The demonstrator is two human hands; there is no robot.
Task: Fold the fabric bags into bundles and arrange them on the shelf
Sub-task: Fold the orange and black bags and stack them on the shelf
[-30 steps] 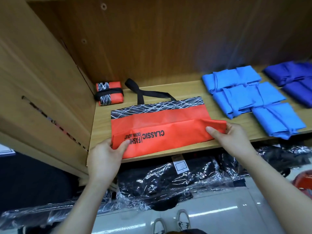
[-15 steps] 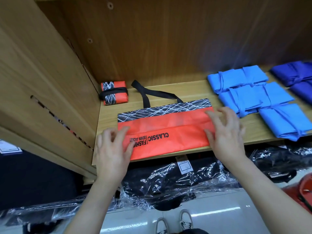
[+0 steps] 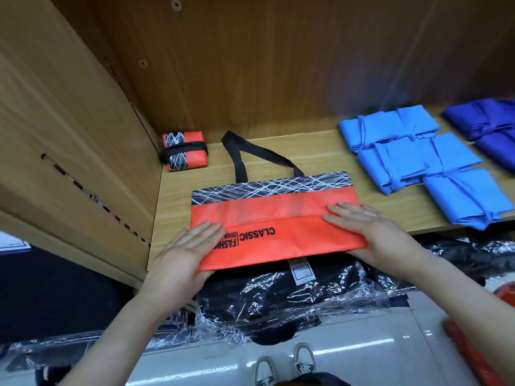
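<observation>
left hand (image 3: 184,254), right hand (image 3: 370,232) flat on red bag (image 3: 278,211) | thumbs possibly beneath

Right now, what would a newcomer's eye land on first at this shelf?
First, the bright orange bag at the front of the shelf, its bottom flap folded up, with the left hand and right hand pressing flat on its two ends. Next, the blue bundles lined up to the right, and a small orange bundle in the back left corner.
</observation>
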